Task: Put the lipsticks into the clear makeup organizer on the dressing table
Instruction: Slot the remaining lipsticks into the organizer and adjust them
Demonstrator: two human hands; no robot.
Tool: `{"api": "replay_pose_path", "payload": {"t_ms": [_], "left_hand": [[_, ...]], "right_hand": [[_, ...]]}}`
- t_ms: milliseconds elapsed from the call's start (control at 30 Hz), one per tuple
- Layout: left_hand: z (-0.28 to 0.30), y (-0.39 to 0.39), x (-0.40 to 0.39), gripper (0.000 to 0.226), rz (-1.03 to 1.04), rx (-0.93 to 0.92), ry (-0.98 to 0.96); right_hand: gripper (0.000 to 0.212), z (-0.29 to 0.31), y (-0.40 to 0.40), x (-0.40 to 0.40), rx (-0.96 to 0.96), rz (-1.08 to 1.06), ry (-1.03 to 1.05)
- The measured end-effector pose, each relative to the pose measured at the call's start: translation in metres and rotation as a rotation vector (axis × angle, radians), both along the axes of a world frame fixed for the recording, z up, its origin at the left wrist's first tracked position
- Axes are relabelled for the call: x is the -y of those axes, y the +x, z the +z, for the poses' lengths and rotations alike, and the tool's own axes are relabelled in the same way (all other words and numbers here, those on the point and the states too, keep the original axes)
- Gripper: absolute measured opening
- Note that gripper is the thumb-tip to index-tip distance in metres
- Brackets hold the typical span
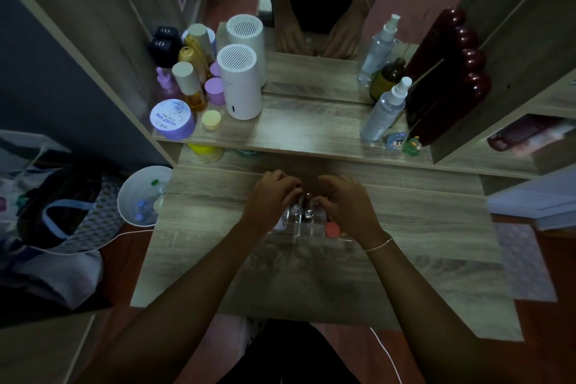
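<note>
Dim light is making the middle of the scene hard to read: both hands are crowding over the clear organizer [304,226] and covering most of it, so only its near wall and a few compartments are showing between the wrists. The left hand [271,196] is curling its fingers down over the organizer's left side, and the right hand [346,199] is doing the same on the right; whether either is gripping a lipstick cannot be told, since the fingertips are meeting in shadow. Inside the organizer, a few upright tubes [300,207] with dark and silvery tops are standing in the middle slots, too blurred to count, and a coral-pink round item [333,228] is showing at its right end just under the right wrist. The organizer is sitting on the desk [420,227], near the middle of the lower surface. On the raised shelf behind, a white cylinder [239,81] is standing among bottles, and a spray bottle [385,111] is standing to the right.
</note>
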State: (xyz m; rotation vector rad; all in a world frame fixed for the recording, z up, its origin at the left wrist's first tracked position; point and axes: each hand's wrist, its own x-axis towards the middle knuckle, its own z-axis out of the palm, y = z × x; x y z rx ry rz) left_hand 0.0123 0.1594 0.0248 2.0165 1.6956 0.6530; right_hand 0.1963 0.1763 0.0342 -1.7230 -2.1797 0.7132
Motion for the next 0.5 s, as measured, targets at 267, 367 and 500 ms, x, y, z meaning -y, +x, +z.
{"api": "replay_pose_path", "payload": {"t_ms": [267, 367, 500], "left_hand": [[0.005, -0.004, 0.010, 0.017, -0.043, 0.038, 0.012], [0.005, -0.005, 0.011, 0.018, -0.048, 0.042, 0.005], [0.006, -0.007, 0.012, 0.017, -0.044, 0.051, 0.009]], "right_hand": [[0.036, -0.001, 0.015, 0.005, 0.005, 0.060, -0.038], [0.033, -0.003, 0.016, 0.006, 0.008, 0.052, -0.040], [0.030, -0.004, 0.016, 0.006, 0.018, 0.047, -0.042]]}}
